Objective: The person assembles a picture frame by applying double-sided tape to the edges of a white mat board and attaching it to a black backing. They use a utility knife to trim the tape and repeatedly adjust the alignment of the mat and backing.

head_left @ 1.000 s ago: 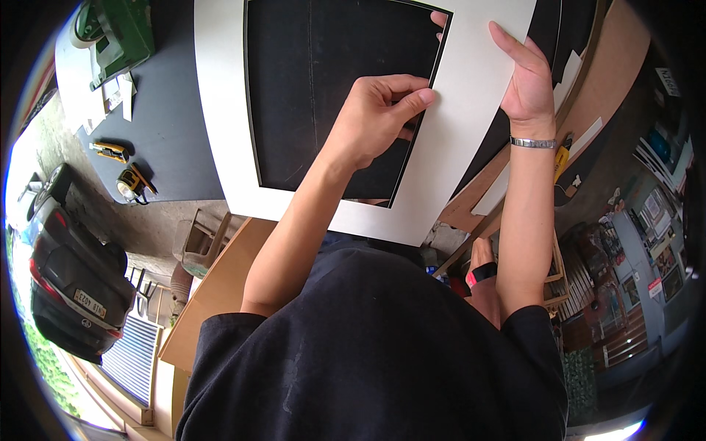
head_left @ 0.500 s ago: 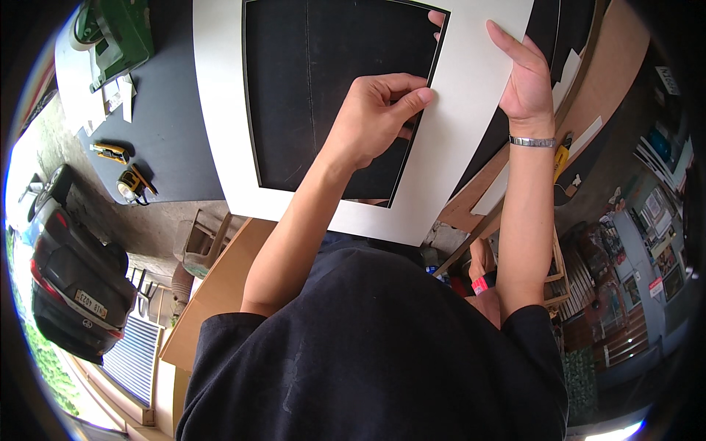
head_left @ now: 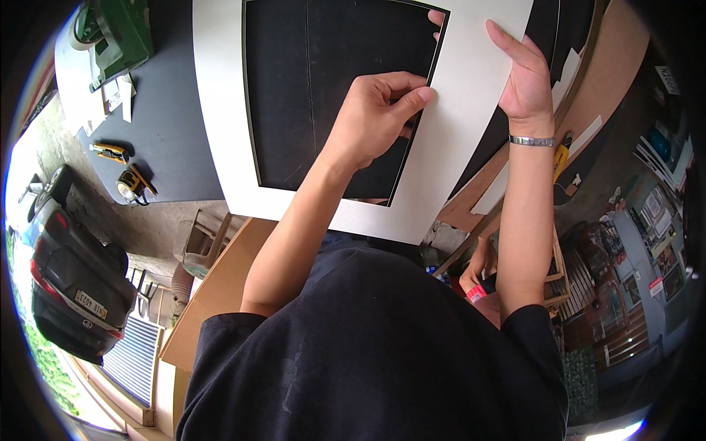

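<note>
A white mat board (head_left: pixel 471 125) with a large rectangular window and thin black inner edges lies in front of me over a black surface. My left hand (head_left: pixel 375 114) pinches the window's right inner edge, thumb on top and fingers passing inside the opening. On the board's right side is my right hand (head_left: pixel 526 81), its thumb resting on the white face. Its other fingers go beneath the board, and fingertips show through the window's upper right corner. That hand's wrist wears a metal band.
A yellow utility knife (head_left: pixel 112 152) and a tape measure (head_left: pixel 131 184) lie on the black tabletop (head_left: pixel 173 147) at left, near a green metal tool (head_left: pixel 121 48). Another yellow cutter (head_left: pixel 563 156) is by my right forearm. Another person's hand (head_left: pixel 482 264) shows below the table.
My hands keep their places on the mat board, which has barely shifted. The other person's hands and the red item near them have moved slightly.
</note>
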A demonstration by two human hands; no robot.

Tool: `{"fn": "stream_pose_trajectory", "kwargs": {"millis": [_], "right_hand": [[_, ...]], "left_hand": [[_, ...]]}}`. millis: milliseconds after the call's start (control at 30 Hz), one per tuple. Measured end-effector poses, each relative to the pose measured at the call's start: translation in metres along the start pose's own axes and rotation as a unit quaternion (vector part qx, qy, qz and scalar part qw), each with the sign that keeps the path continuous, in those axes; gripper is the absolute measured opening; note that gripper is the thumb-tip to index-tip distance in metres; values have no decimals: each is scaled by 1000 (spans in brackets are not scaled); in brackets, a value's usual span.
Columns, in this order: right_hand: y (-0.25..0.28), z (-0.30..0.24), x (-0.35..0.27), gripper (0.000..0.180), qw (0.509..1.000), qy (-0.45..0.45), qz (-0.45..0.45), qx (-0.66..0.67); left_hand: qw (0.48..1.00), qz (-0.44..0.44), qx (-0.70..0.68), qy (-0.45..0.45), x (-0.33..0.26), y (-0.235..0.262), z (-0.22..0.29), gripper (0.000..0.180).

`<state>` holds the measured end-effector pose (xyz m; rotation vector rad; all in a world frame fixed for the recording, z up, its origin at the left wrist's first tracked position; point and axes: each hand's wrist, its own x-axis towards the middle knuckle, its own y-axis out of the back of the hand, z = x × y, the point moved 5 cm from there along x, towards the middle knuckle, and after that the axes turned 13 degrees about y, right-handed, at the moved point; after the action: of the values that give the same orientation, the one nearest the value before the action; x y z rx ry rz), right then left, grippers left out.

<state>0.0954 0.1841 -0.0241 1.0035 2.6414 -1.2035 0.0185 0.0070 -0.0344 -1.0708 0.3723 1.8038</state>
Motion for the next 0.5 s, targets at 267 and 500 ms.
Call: {"fn": "stream_pose_trajectory", "kwargs": {"millis": [267,500], "right_hand": [[1,1,0,48,1000,-4,-8,17],[24,12,-15,35,987,-56,26,-145]], "left_hand": [[1000,21,19,-4,2,0,-3,32],[996,75,48,-15,-1,2,-2,30]]}}
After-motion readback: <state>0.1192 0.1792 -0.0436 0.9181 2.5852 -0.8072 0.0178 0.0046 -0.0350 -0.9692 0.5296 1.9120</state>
